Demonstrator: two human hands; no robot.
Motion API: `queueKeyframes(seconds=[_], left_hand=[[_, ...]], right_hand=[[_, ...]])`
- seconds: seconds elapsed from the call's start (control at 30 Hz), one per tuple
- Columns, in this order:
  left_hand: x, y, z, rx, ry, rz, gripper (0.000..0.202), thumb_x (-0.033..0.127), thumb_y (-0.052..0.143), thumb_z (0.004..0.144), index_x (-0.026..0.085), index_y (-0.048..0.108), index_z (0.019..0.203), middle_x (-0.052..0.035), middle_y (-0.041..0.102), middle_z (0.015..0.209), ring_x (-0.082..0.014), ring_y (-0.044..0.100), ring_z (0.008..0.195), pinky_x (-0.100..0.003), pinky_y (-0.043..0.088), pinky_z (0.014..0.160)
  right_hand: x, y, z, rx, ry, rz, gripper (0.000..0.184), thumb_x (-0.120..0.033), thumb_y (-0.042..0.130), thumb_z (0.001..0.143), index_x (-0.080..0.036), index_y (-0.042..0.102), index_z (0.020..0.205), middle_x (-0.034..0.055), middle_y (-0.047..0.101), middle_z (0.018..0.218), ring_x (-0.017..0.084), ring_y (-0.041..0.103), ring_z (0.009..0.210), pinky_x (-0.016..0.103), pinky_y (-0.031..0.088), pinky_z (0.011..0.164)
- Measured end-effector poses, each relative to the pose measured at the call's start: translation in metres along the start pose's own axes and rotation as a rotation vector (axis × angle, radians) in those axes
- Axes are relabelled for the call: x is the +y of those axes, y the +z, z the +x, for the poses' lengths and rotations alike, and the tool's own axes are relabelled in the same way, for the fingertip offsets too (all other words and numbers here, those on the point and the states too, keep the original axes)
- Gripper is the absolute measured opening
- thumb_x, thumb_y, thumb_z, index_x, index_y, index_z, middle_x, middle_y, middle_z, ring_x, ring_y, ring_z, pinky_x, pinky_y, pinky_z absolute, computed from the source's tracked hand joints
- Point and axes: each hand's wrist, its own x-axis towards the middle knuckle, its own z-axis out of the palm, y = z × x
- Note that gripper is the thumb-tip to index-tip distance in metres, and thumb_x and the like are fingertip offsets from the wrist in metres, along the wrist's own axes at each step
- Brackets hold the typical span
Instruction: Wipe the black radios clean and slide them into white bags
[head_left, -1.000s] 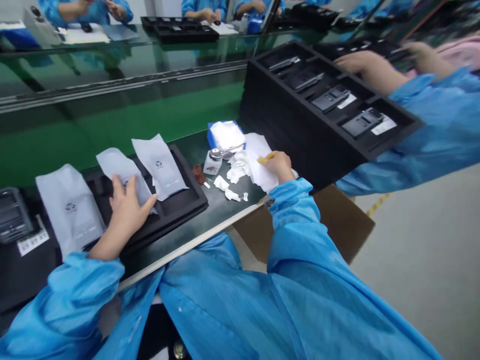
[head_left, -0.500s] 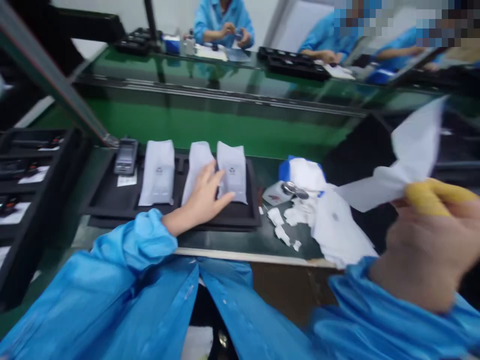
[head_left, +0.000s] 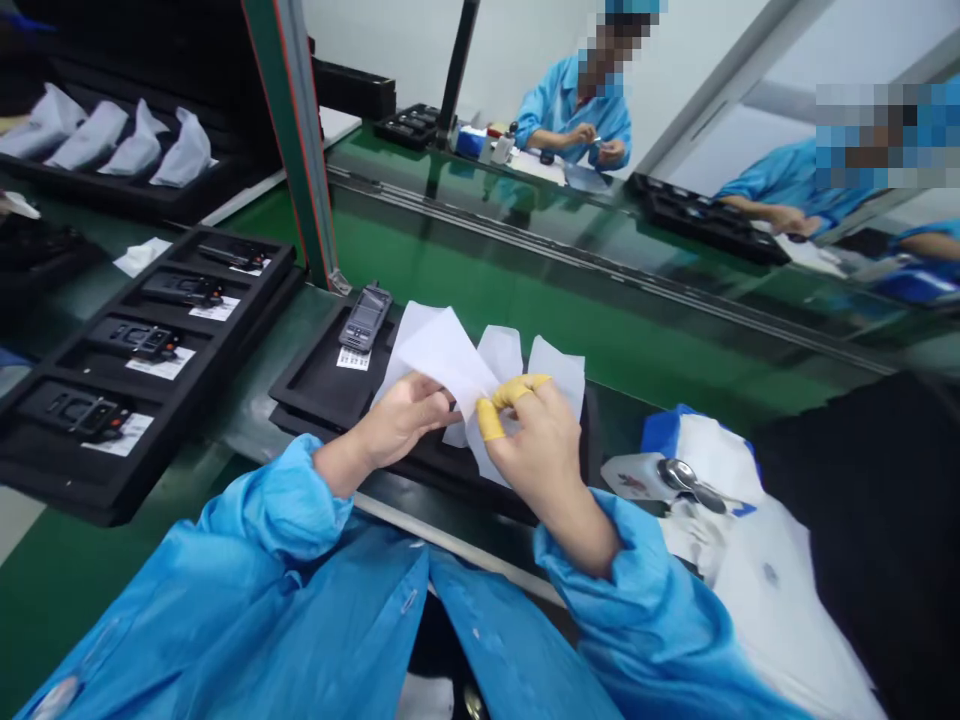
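Both my hands hold one white bag above a black tray in front of me. My left hand pinches its lower left edge. My right hand, with yellow finger cots on thumb and forefinger, grips its right edge. Two more white bags lie on the tray behind my hands. A dark handheld device with a label lies at the tray's far left corner.
A black tray of several devices sits at my left, another with white bags behind it. At right lie a pile of white bags, a small bottle and a blue-edged pack. Across the green conveyor other people work.
My view swung left. My right hand carried a white bag from the right-hand pile over to the tray, and my left hand lifted off the lying bags to take its other edge.
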Motion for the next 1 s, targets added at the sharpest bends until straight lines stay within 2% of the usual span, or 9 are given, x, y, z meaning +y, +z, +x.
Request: queueKeyframes(seconds=[0.13, 0.27, 0.37, 0.43, 0.53, 0.63, 0.73, 0.87, 1.0], left_hand=[[-0.002, -0.022, -0.008, 0.246, 0.023, -0.038, 0.056, 0.058, 0.083, 0.059, 0.013, 0.07, 0.089, -0.0097, 0.075, 0.09, -0.0269, 0.07, 0.095, -0.035, 0.054, 0.081], [0.005, -0.045, -0.016, 0.415, 0.05, -0.034, 0.052, 0.054, 0.085, 0.054, 0.012, 0.069, 0.08, -0.0082, 0.075, 0.079, -0.0275, 0.071, 0.088, -0.039, 0.056, 0.083], [0.015, -0.058, -0.024, 0.359, 0.003, -0.011, 0.05, 0.054, 0.084, 0.056, 0.011, 0.07, 0.08, -0.0098, 0.075, 0.078, -0.0303, 0.071, 0.09, -0.043, 0.057, 0.082], [0.02, -0.064, -0.029, 0.293, -0.026, -0.003, 0.049, 0.052, 0.083, 0.059, 0.011, 0.071, 0.081, -0.011, 0.075, 0.079, -0.0313, 0.071, 0.092, -0.044, 0.057, 0.082], [0.024, -0.07, -0.033, 0.235, -0.068, 0.0, 0.048, 0.053, 0.082, 0.06, 0.011, 0.072, 0.08, -0.0126, 0.076, 0.08, -0.0312, 0.072, 0.089, -0.043, 0.058, 0.08], [0.027, -0.078, -0.036, 0.262, -0.082, 0.008, 0.048, 0.054, 0.083, 0.059, 0.011, 0.072, 0.077, -0.0131, 0.076, 0.081, -0.0303, 0.073, 0.084, -0.042, 0.058, 0.079], [0.036, -0.088, -0.041, 0.308, -0.049, 0.003, 0.052, 0.061, 0.081, 0.057, 0.012, 0.071, 0.069, -0.0124, 0.075, 0.075, -0.0309, 0.073, 0.084, -0.039, 0.058, 0.075], [0.049, -0.089, -0.043, 0.208, 0.037, -0.067, 0.075, 0.086, 0.06, 0.058, 0.012, 0.069, 0.066, -0.0169, 0.075, 0.083, -0.0368, 0.068, 0.1, -0.042, 0.057, 0.078], [0.052, -0.077, -0.03, 0.191, 0.174, 0.117, 0.065, 0.053, 0.086, 0.054, 0.016, 0.069, 0.105, -0.0111, 0.073, 0.106, -0.0301, 0.066, 0.108, -0.037, 0.052, 0.09]], right_hand=[[-0.029, 0.016, 0.004, -0.239, -0.071, 0.04, 0.018, -0.026, 0.052, 0.085, -0.019, 0.065, 0.075, 0.0105, 0.062, 0.085, 0.022, 0.058, 0.081, 0.036, 0.05, 0.07], [-0.038, 0.023, 0.024, -0.539, -0.002, 0.315, 0.028, -0.048, 0.06, 0.083, -0.022, 0.07, 0.09, 0.0099, 0.063, 0.091, 0.022, 0.06, 0.081, 0.039, 0.052, 0.073], [-0.03, 0.034, 0.058, -0.459, 0.249, 0.508, 0.046, -0.055, 0.067, 0.074, -0.025, 0.066, 0.108, 0.0082, 0.063, 0.103, 0.019, 0.059, 0.08, 0.037, 0.052, 0.074], [-0.027, 0.045, 0.08, -0.515, 0.44, 0.677, 0.063, -0.059, 0.074, 0.062, -0.024, 0.063, 0.113, 0.0067, 0.063, 0.102, 0.017, 0.058, 0.079, 0.033, 0.051, 0.069], [-0.032, 0.059, 0.099, -0.757, 0.627, 0.973, 0.063, -0.059, 0.083, 0.046, -0.02, 0.066, 0.092, 0.0014, 0.064, 0.08, 0.013, 0.056, 0.07, 0.028, 0.047, 0.063], [-0.044, 0.064, 0.103, -0.748, 0.686, 1.107, 0.049, -0.053, 0.086, 0.042, -0.019, 0.062, 0.067, -0.0022, 0.06, 0.065, 0.01, 0.052, 0.061, 0.027, 0.045, 0.059], [-0.05, 0.066, 0.105, -0.663, 0.687, 1.123, 0.045, -0.05, 0.086, 0.042, -0.02, 0.06, 0.063, -0.0042, 0.058, 0.061, 0.009, 0.05, 0.057, 0.025, 0.043, 0.056], [-0.052, 0.07, 0.11, -0.627, 0.581, 1.24, 0.042, -0.053, 0.085, 0.049, -0.024, 0.064, 0.071, -0.0036, 0.065, 0.074, 0.011, 0.057, 0.07, 0.028, 0.049, 0.068], [-0.059, 0.08, 0.109, -0.691, 0.302, 1.296, 0.042, -0.065, 0.077, 0.058, -0.027, 0.07, 0.077, 0.0009, 0.063, 0.128, 0.021, 0.056, 0.12, 0.039, 0.047, 0.099]])
